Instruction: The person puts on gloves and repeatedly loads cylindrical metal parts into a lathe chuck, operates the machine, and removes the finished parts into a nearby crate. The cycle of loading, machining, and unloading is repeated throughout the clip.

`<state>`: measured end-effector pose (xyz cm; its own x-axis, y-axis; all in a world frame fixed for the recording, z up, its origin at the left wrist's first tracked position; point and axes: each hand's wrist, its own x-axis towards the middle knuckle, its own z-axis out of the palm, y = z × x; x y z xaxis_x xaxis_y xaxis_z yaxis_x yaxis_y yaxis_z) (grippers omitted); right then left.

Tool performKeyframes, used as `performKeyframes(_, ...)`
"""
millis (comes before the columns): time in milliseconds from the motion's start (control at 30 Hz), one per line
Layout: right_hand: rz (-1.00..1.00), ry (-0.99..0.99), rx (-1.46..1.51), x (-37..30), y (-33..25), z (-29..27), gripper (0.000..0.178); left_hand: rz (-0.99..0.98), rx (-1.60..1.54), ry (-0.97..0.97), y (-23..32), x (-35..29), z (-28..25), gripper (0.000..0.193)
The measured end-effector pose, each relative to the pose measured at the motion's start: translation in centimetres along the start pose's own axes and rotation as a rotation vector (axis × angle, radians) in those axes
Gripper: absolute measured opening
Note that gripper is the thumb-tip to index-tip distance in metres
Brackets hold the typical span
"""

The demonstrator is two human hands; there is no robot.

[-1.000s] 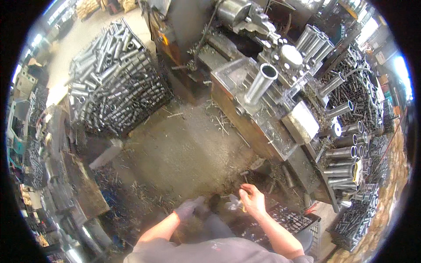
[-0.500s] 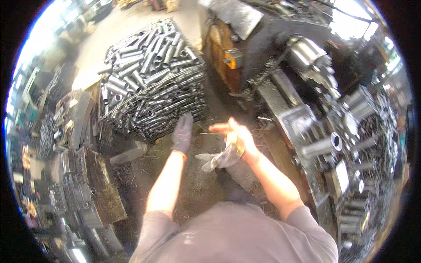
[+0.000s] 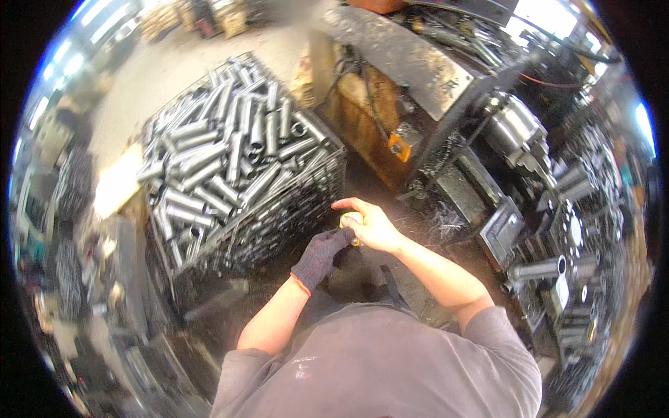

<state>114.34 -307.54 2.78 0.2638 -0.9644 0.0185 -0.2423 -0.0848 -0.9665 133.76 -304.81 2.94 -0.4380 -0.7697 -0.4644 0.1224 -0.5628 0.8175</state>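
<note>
My left hand (image 3: 322, 259), in a dark knit glove with an orange cuff, is closed against the fingers of my bare right hand (image 3: 372, 226). Between them shows a small part of a pale work glove (image 3: 353, 219) with a yellow edge; most of it is hidden. Both hands grip this glove. The right index finger points out to the left, while its lower fingers are covered. Just beyond my hands stands a wire basket (image 3: 293, 202) heaped with short metal tubes (image 3: 237, 132).
On the right is a lathe with a shiny chuck (image 3: 516, 125), an orange switch box (image 3: 399, 145) and metal shavings (image 3: 446, 217). A tube (image 3: 540, 269) and more metal parts lie along the far right. Dark machinery (image 3: 132, 279) stands at the left.
My hands have come together; the left moved right to meet the other. The pale glove, which hung loosely from the right hand, is now mostly hidden between them. The view has shifted.
</note>
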Motion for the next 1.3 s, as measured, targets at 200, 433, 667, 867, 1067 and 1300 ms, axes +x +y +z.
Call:
performKeyframes(200, 0.583, 0.015, -1.009, -3.0, 4.1, -3.1, 0.041, 0.616, 0.967, 0.138, -2.0, 7.3, 0.7, 0.022)
performKeyframes(433, 0.843, 0.863, 1.12, -9.0, 10.4, -4.2, 0.03, 0.699, 1.671, -0.099, -6.8, 11.7, 6.6, 0.025)
performKeyframes(667, 0.709, 0.839, 1.347, -20.0, 14.3, -5.4, 0.038, 0.799, 1.713, -0.475, -14.6, 9.0, 14.0, 0.03)
performKeyframes(867, 0.3, 1.219, 1.372, -23.5, 16.6, -8.3, 0.013, 0.993, 1.572, -0.515, -15.3, 7.4, 20.9, 0.025)
performKeyframes(1067, 0.33, 0.587, -0.181, -25.5, 16.2, -11.6, 0.036, 1.159, 1.382, -0.493, -9.7, 7.4, 26.0, 0.022)
performKeyframes(1300, 0.782, 0.037, -0.435, -21.3, 14.6, -14.7, 0.041, 1.083, 1.44, -0.613, -11.5, 2.8, 25.6, 0.028)
